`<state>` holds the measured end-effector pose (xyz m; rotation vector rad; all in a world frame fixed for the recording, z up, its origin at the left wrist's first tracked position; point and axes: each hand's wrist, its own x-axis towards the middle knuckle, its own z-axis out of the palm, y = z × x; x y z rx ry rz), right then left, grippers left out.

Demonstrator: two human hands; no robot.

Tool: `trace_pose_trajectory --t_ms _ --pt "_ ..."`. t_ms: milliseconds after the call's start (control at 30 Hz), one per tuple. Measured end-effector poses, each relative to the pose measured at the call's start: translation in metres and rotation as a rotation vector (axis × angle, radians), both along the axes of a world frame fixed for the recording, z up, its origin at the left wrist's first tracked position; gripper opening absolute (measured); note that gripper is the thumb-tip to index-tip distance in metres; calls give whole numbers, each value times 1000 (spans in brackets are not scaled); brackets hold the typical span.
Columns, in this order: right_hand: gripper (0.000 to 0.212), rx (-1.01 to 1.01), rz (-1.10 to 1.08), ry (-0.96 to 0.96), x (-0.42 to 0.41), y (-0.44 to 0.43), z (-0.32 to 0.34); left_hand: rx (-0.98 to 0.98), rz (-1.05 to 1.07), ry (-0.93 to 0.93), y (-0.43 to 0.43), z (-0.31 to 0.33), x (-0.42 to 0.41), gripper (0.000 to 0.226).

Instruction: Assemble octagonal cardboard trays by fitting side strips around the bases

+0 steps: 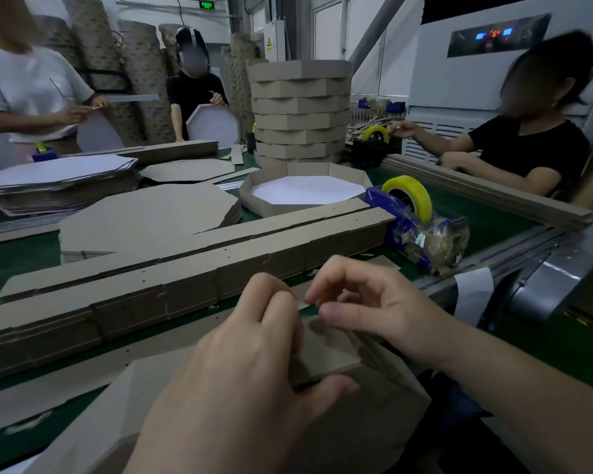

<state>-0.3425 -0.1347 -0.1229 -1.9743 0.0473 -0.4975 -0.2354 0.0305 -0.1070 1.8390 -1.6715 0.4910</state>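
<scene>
Right now the left hand [254, 354] grips a folded panel of the side strip [332, 350], fingers curled over its top edge and thumb under. The right hand [380, 302] has thumb and index nearly closed at the strip's upper edge; I cannot tell whether they pinch anything. The strip stands against the octagonal base [374, 432], which is in front of the person at the near edge of the green belt [493, 206].

Risks, as a judgement:
- The joint looks unsecured, so if the left thumb slips the panel could spring away from the base.
- A fold that misses a base corner would skew the wall.
- The tape dispenser [415, 213] sits well apart, so reaching for it leaves one hand holding.
- The strip bundle [185, 268] just beyond could get knocked.
</scene>
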Motion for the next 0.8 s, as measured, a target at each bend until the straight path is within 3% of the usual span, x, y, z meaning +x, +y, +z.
trace_pose_trajectory --t_ms 67,333,600,800 --pt "11 -116 -18 -65 1 4 2 -8 1 -3 1 0 2 50" --pt "22 -134 -136 -60 6 16 8 -20 9 20 3 -1 5 50" --pt "5 129 -130 168 14 17 5 -28 1 26 2 0 5 49" --pt "32 317 -67 268 13 18 6 -21 -7 5 0 -2 5 50"
